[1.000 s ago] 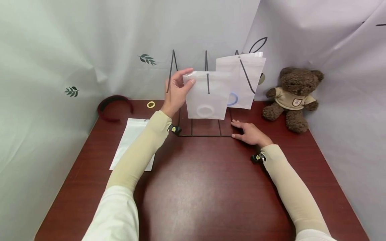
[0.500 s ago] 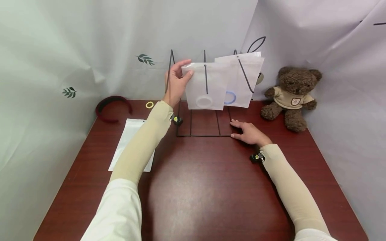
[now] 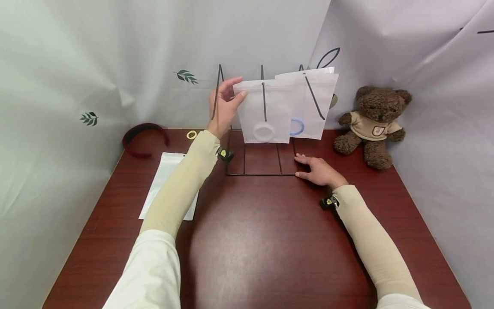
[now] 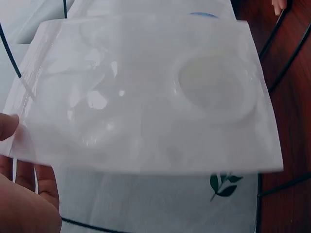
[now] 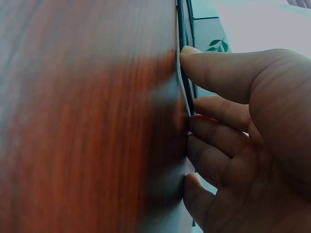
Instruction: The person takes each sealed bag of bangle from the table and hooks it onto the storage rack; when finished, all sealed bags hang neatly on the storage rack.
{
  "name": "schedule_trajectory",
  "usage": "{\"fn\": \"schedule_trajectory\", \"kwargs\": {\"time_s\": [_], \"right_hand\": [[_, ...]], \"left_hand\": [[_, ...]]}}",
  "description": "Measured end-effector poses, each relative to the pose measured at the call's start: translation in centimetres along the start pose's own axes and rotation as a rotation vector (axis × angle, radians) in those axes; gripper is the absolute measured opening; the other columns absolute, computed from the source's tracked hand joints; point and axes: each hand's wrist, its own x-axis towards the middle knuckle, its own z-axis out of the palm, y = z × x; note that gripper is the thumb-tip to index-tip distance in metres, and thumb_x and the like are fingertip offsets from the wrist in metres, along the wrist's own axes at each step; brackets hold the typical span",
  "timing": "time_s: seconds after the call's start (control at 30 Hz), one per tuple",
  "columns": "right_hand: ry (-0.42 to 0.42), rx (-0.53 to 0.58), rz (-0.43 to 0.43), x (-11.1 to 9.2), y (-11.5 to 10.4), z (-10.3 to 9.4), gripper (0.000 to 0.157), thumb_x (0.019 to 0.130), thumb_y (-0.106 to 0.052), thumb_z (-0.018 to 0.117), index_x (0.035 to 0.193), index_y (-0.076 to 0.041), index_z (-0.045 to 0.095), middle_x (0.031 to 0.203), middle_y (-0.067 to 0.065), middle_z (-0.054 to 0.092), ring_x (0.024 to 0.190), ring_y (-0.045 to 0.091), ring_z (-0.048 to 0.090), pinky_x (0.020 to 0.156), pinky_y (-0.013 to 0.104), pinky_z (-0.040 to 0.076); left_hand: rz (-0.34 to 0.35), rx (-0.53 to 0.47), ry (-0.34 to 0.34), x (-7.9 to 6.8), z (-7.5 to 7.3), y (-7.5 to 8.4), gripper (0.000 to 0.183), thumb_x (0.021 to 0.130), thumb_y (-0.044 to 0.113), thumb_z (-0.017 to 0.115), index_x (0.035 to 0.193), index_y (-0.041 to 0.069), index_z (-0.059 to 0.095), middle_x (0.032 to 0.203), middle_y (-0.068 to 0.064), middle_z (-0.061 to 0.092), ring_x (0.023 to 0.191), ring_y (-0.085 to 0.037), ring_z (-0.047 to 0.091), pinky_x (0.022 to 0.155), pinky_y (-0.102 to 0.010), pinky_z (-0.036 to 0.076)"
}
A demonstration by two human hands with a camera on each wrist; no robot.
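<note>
Left of centre in the head view, the person's left hand (image 3: pixel 224 107) pinches the upper left corner of a flat, translucent white plastic pouch (image 3: pixel 278 103) with a white ring (image 3: pixel 272 132) inside. The pouch hangs at upper centre, a prong (image 3: pixel 264 105) of the black wire rack (image 3: pixel 252 175) apparently through its top hole. It looks light, limp and slightly slippery, weighted low by the ring; the top strip beside the hole seems the best place to grip. Right of centre, the person's right hand (image 3: pixel 321 171) is loosely spread, thumb and fingertips resting on the rack's base. The left wrist view brings out crinkles, glare and the ring's thick rim; the hole reads more clearly in the head view. Only the right wrist view shows the right hand's palm side.
</note>
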Motion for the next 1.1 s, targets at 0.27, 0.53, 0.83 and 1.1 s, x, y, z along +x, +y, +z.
{"fn": "schedule_trajectory", "kwargs": {"time_s": [0.27,0.53,0.83,1.1], "right_hand": [[-0.003,-0.004,-0.008,0.3,-0.2,0.1,0.069,0.102,-0.03,0.072,0.161,-0.006,0.043,0.168,0.019,0.038,0.158,0.038,0.034,0.125,0.057,0.031],[-0.007,-0.021,-0.001,0.3,0.0,0.0,0.07,0.102,-0.03,0.072,0.161,-0.007,0.044,0.168,0.02,0.037,0.157,0.038,0.034,0.125,0.057,0.03],[-0.011,-0.023,0.0,0.2,0.1,0.0,0.07,0.102,-0.03,0.072,0.161,-0.007,0.043,0.168,0.021,0.036,0.157,0.038,0.034,0.124,0.058,0.031],[-0.017,-0.02,0.007,0.1,0.2,0.0,0.071,0.102,-0.031,0.072,0.162,-0.008,0.042,0.169,0.02,0.035,0.158,0.038,0.033,0.124,0.058,0.031]], "left_hand": [[0.034,0.009,0.036,-1.3,-3.3,-1.2,0.036,0.09,0.008,0.081,0.125,0.003,0.075,0.122,-0.015,0.075,0.111,-0.018,0.071,0.097,-0.03,0.056],[-0.031,-0.035,0.058,-3.1,-7.6,-2.2,0.02,0.09,0.001,0.081,0.109,0.007,0.079,0.108,0.0,0.077,0.106,-0.018,0.071,0.094,-0.026,0.057],[-0.106,0.146,-0.002,-6.5,-12.3,-3.1,0.028,0.092,0.013,0.082,0.119,0.009,0.076,0.127,-0.015,0.072,0.114,-0.015,0.067,0.098,-0.027,0.053],[-0.194,0.268,-0.039,-9.3,-16.5,-3.9,0.037,0.092,0.015,0.084,0.125,0.005,0.072,0.116,0.005,0.074,0.107,-0.011,0.067,0.092,-0.018,0.054]]}}
